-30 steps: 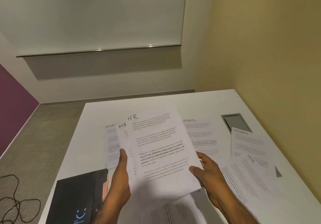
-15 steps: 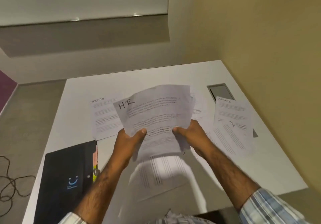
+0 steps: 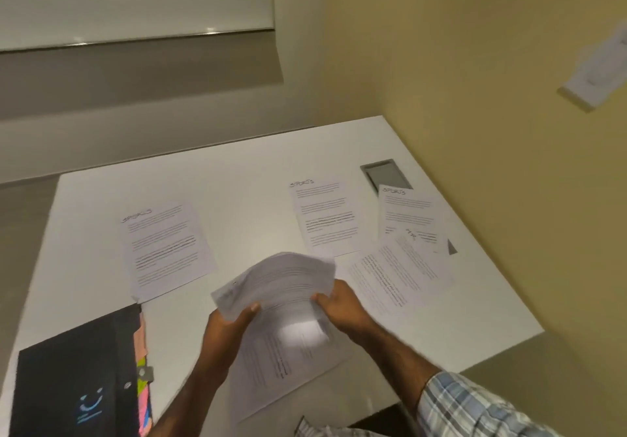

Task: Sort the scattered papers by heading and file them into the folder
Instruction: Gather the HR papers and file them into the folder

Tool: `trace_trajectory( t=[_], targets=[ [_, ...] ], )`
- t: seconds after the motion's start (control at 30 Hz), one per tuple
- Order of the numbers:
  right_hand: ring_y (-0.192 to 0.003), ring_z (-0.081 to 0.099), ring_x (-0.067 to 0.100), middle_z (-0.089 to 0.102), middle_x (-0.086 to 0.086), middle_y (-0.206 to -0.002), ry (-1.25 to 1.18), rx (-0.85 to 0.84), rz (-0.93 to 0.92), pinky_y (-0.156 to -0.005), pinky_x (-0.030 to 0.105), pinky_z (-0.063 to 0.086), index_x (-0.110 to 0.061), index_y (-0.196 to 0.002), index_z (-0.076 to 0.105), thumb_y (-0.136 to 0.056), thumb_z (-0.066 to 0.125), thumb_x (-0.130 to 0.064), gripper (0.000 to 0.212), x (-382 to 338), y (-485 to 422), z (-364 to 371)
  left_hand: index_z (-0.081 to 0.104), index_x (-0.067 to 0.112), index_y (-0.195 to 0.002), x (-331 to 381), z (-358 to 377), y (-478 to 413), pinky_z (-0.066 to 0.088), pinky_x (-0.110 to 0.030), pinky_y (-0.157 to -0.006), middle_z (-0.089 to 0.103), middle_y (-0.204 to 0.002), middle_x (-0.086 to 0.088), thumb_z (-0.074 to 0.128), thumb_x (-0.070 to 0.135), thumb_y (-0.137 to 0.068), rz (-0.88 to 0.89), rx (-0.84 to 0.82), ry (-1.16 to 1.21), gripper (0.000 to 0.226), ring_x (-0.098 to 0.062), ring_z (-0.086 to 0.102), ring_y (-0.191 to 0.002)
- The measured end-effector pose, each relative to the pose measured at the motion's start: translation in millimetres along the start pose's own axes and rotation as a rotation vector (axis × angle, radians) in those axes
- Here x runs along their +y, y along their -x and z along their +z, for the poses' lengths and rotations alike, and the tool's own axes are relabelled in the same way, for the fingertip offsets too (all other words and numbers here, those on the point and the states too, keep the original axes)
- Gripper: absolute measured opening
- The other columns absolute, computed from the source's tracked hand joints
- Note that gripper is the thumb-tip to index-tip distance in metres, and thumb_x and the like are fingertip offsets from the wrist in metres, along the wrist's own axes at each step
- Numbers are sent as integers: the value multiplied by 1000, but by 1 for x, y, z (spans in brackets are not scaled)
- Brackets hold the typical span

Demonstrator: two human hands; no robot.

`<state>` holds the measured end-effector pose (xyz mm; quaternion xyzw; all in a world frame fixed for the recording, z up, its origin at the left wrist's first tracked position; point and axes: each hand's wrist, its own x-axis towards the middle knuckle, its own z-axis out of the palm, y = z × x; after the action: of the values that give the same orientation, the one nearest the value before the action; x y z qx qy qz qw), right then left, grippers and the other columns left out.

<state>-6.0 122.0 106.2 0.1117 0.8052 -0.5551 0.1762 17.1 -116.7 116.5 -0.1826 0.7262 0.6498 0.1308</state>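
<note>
- Table (image 3: 237, 179): white top across mid frame. The view has swung since 1 s ago, so more of the table's right edge shows. Nothing lying on it looks shifted.
- Folder (image 3: 68, 379): black, lower left of frame, same spot as before. Can't tell if it's open, and we see nothing filed yet.
- Loose papers, all flat & unmoved: left Sports sheet (image 3: 166, 250) at centre-left, middle Sports sheet (image 3: 325, 216) and right Sports sheet (image 3: 407, 212) at upper right. An angled sheet (image 3: 390, 274) sits below those two, and a bottom sheet (image 3: 281, 365) lies under our wrists.
- Stack (image 3: 281, 277): the main change. 1 s ago it stood upright facing us w/ "HR" readable. Now it's tipped away & bowed, low over the table at frame centre, blurred, heading unreadable. We judge the HR pile is gathered and being squared or lowered; next is prob. the folder or the Sports lot.
- Left hand (image 3: 227, 328): pinches the stack's near-left edge, thumb on top.
- Right hand (image 3: 342, 307): grasps the near-right edge, fingers curled under.
- Tabs (image 3: 142, 345): coloured, at the folder's right edge.
</note>
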Motion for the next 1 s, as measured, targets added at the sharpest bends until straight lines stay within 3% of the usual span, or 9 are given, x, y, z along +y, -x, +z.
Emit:
trace_trajectory(
  t=[0.13, 0.3, 0.4, 0.47, 0.53, 0.6, 0.7, 0.83, 1.0],
  targets=[
    [-104, 69, 17, 72, 2, -113, -17, -8, 2, -86, 25, 53, -9, -123, 69, -97, 59, -10, 28, 5, -2, 4, 66, 22, -119, -4, 15, -5, 58, -49, -88, 74, -111, -1, 78, 59, -62, -4, 10, -46, 69, -23, 69, -101],
    [-112, 69, 23, 70, 6, -124, -81, 34, 3, -94, 39, 58, -11, -128, 65, -97, 60, -38, 41, 8, -14, -1, 63, 4, -129, 8, 30, -15, 51, -43, -88, 69, -118, -20, 70, 26, -94, 36, 76, -136, 41, -31, 61, -97],
    [-84, 68, 10, 72, -10, -93, -133, 137, 52, -73, 27, 55, -27, -88, 71, -90, 65, -34, 10, 9, -21, -21, 65, 8, -121, 34, 33, -15, 47, -40, -88, 67, -108, -14, 68, 20, -95, 52, 67, -136, 29, -27, 61, -96],
    [-62, 51, 8, 56, -15, -62, -180, 283, 145, -61, 25, 41, -28, -57, 55, -80, 68, -26, 27, 27, -36, -40, 62, 14, -118, 47, 34, -16, 46, -41, -91, 65, -106, -11, 69, 18, -94, 41, 55, -119, 24, -28, 60, -97],
    [-63, 54, 15, 52, -15, -58, -258, 442, 272, -62, 29, 42, -27, -53, 52, -68, 73, -34, 27, 58, -47, -61, 61, 15, -113, 53, 33, -17, 47, -42, -90, 65, -104, -12, 70, 20, -93, 31, 59, -119, 22, -30, 60, -94],
    [-85, 63, 24, 64, -6, -81, -298, 568, 402, -74, 29, 51, -28, -74, 66, -66, 78, -41, 19, 98, -57, -78, 60, 15, -117, 55, 32, -19, 44, -41, -89, 64, -104, -12, 71, 19, -93, 34, 76, -100, 27, -29, 59, -94],
    [-111, 60, 34, 62, 13, -120, -90, 695, 621, -92, 40, 52, -10, -122, 59, -78, 77, -44, 58, 116, -45, -98, 59, 11, -132, 53, 34, -20, 42, -40, -95, 62, -112, -9, 70, 15, -93, 7, 102, -88, 41, -27, 57, -102],
    [-118, 50, 29, 49, 13, -129, 350, 669, 716, -92, 44, 49, -13, -131, 47, -79, 78, -56, 74, 127, -38, -103, 58, 6, -136, 45, 37, -19, 44, -46, -101, 62, -118, -13, 71, 17, -92, -27, 102, -105, 47, -28, 56, -107],
    [-125, 43, 29, 41, 13, -139, 525, 576, 665, -95, 41, 45, -16, -140, 40, -88, 69, -53, 70, 127, -44, -97, 59, 9, -136, 49, 38, -15, 43, -50, -108, 65, -124, -13, 74, 19, -90, -16, 118, -134, 50, -28, 58, -114]
  ],
)
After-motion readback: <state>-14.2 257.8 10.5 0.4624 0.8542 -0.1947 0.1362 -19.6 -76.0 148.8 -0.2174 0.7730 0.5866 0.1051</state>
